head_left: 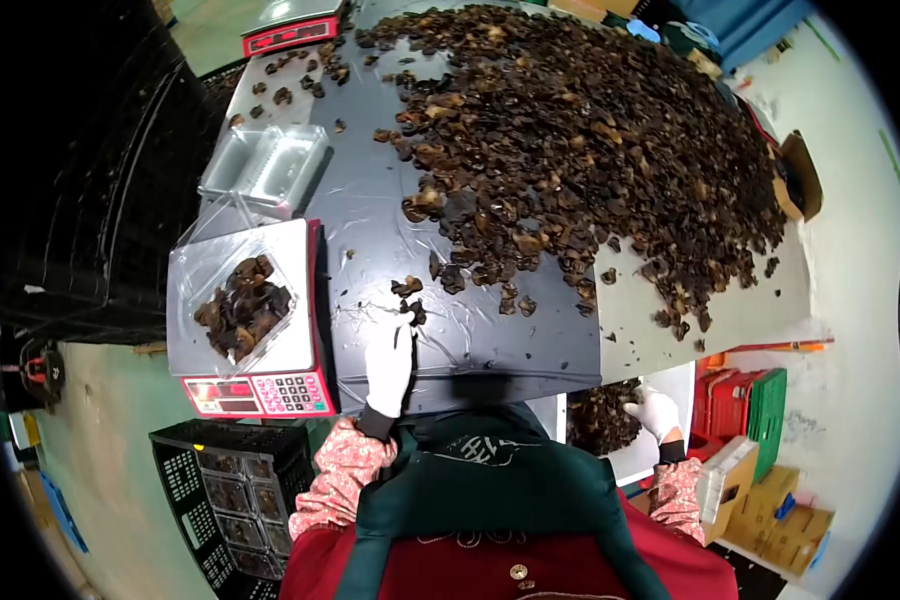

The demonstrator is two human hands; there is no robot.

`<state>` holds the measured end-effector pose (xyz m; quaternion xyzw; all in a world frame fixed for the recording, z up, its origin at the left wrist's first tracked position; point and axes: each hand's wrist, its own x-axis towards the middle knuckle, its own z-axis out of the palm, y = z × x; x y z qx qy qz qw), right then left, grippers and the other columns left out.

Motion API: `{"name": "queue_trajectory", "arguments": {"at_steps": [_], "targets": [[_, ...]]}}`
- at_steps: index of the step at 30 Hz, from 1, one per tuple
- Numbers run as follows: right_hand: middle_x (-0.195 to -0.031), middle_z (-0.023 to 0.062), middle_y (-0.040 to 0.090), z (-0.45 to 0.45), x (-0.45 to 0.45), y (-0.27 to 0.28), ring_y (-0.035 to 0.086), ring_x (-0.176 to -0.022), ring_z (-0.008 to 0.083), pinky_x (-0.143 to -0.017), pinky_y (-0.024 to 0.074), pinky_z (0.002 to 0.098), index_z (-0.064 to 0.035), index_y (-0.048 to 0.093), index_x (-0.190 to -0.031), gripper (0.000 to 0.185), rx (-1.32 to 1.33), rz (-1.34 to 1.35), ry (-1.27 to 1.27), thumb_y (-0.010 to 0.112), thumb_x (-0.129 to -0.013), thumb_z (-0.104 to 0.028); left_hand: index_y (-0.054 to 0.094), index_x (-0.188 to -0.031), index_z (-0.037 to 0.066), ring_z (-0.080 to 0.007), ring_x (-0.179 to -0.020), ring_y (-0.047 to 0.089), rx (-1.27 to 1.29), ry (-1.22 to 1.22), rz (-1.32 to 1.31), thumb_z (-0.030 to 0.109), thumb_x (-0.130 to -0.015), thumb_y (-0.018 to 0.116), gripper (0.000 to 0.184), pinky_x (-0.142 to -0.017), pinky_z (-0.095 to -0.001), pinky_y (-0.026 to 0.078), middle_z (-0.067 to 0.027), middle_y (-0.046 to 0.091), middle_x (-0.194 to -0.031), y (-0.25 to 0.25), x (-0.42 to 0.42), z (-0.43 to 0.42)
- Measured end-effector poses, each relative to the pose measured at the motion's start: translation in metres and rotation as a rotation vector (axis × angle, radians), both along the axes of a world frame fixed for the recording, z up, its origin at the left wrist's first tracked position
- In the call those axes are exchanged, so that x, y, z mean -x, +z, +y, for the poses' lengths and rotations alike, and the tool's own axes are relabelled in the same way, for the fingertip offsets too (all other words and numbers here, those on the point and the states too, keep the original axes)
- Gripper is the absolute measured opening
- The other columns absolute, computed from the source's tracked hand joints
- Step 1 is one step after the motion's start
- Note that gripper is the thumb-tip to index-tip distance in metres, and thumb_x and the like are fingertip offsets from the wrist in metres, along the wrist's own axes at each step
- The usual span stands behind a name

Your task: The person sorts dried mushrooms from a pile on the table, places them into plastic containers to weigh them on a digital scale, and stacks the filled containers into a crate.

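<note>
My left hand [388, 368], in a white glove, is over the grey table cover with its fingers together. Its fingertips close on a small dark wood ear mushroom [416, 312]; another piece [406, 287] lies just beyond. My right hand [658, 413], also gloved, is low on the right at a white bin [642, 462]. Its fingers reach out to the wood ear mushrooms [602, 418] inside, and nothing shows in its grasp. Left of my left hand, a red and white scale [255, 392] carries an open clear plastic box [275, 335] with mushrooms [242, 308].
A large heap of wood ear mushrooms [590, 150] covers the table's far and right part. Clear trays [270, 170] stand behind the scale, and a second scale [290, 32] is farther back. A black crate [175, 435] with filled boxes sits lower left; red and green crates [767, 425] stand right.
</note>
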<state>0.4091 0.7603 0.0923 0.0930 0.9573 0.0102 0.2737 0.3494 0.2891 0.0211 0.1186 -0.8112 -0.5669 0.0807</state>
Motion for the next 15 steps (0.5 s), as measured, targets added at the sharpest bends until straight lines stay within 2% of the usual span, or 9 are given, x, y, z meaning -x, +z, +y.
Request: {"name": "queue_trajectory", "arguments": {"at_steps": [1, 2, 4, 7, 8, 10, 11, 14, 15], "targets": [[-0.098, 0.0141, 0.072, 0.004, -0.006, 0.0, 0.068, -0.091, 0.0336, -0.079, 0.054, 0.0409, -0.0115, 0.066, -0.118, 0.041, -0.015, 0.065, -0.062, 0.071, -0.082, -0.031, 0.067, -0.106, 0.005, -0.0272, -0.086, 0.065, 0.1, -0.028, 0.166, 0.007, -0.095, 0.054, 0.017, -0.08, -0.0347, 0.05, -0.0122, 0.067, -0.095, 0.002, 0.011, 0.006], [-0.098, 0.0133, 0.072, 0.007, -0.01, 0.0, 0.069, -0.09, 0.033, -0.079, 0.0541, 0.0404, -0.0121, 0.065, -0.121, 0.042, -0.03, 0.131, -0.119, 0.07, -0.083, -0.031, 0.067, -0.106, 0.005, -0.0277, -0.087, 0.065, 0.24, -0.108, 0.296, 0.008, -0.093, 0.056, 0.017, -0.08, -0.0362, 0.052, -0.0125, 0.067, -0.097, 0.004, 0.024, 0.012], [-0.103, 0.0149, 0.07, -0.017, 0.005, -0.004, 0.068, -0.093, 0.0316, -0.083, 0.0535, 0.0391, -0.0121, 0.066, -0.12, 0.039, 0.181, 0.321, -0.121, 0.068, -0.085, -0.029, 0.061, -0.118, 0.005, -0.0297, -0.082, 0.064, 0.445, -0.135, 0.364, 0.018, -0.091, 0.062, 0.029, -0.071, -0.0386, 0.052, -0.014, 0.062, -0.096, -0.004, 0.047, 0.035], [-0.106, 0.013, 0.07, -0.089, 0.045, -0.013, 0.067, -0.099, 0.0296, -0.087, 0.0519, 0.0348, -0.0076, 0.07, -0.11, 0.026, 0.599, 0.604, 0.055, 0.064, -0.089, -0.023, 0.053, -0.124, 0.004, -0.0305, -0.084, 0.065, 0.821, -0.146, 0.029, 0.038, -0.085, 0.069, 0.054, -0.065, -0.0402, 0.053, -0.0175, 0.059, -0.102, -0.006, 0.078, 0.062], [-0.104, 0.0125, 0.07, -0.115, 0.057, -0.015, 0.067, -0.096, 0.0286, -0.086, 0.0525, 0.0338, -0.007, 0.07, -0.107, 0.024, 0.636, 0.612, 0.133, 0.063, -0.09, -0.021, 0.055, -0.115, 0.006, -0.0309, -0.08, 0.065, 0.847, -0.159, -0.019, 0.034, -0.086, 0.068, 0.043, -0.061, -0.0418, 0.053, -0.0168, 0.059, -0.1, -0.007, 0.084, 0.066], [-0.097, 0.0113, 0.069, -0.16, 0.077, -0.024, 0.068, -0.09, 0.0275, -0.079, 0.0537, 0.0326, -0.0068, 0.07, -0.105, 0.02, 0.778, 0.653, 0.248, 0.065, -0.09, -0.019, 0.053, -0.104, 0.007, -0.0315, -0.075, 0.066, 0.799, -0.138, 0.03, 0.027, -0.087, 0.065, 0.028, -0.058, -0.0427, 0.052, -0.016, 0.059, -0.097, -0.019, 0.092, 0.066], [-0.095, 0.0113, 0.069, -0.178, 0.085, -0.03, 0.068, -0.088, 0.0279, -0.078, 0.0538, 0.0326, -0.0071, 0.07, -0.104, 0.019, 0.846, 0.658, 0.255, 0.065, -0.09, -0.018, 0.053, -0.095, 0.008, -0.0271, -0.074, 0.066, 0.818, -0.114, 0.047, 0.018, -0.086, 0.06, 0.015, -0.055, -0.0407, 0.053, -0.0152, 0.056, -0.091, -0.024, 0.095, 0.064], [-0.1, 0.0122, 0.07, -0.217, 0.103, -0.036, 0.068, -0.092, 0.026, -0.083, 0.0518, 0.031, -0.0037, 0.07, -0.107, 0.02, 0.997, 0.548, 0.211, 0.064, -0.091, -0.014, 0.055, -0.109, 0.005, -0.0366, -0.081, 0.065, 0.495, -0.065, 0.145, 0.015, -0.084, 0.06, 0.027, -0.067, -0.0462, 0.053, -0.0188, 0.06, -0.1, -0.002, 0.079, 0.054], [-0.099, 0.0106, 0.071, -0.226, 0.109, -0.042, 0.068, -0.082, 0.021, -0.077, 0.0523, 0.0292, -0.0029, 0.07, -0.108, 0.021, 1.057, 0.614, 0.275, 0.064, -0.091, -0.013, 0.054, -0.117, 0.004, -0.0391, -0.083, 0.064, 0.301, -0.076, 0.242, 0.016, -0.083, 0.061, 0.037, -0.072, -0.0475, 0.052, -0.0198, 0.061, -0.1, -0.015, 0.077, 0.048]]}}
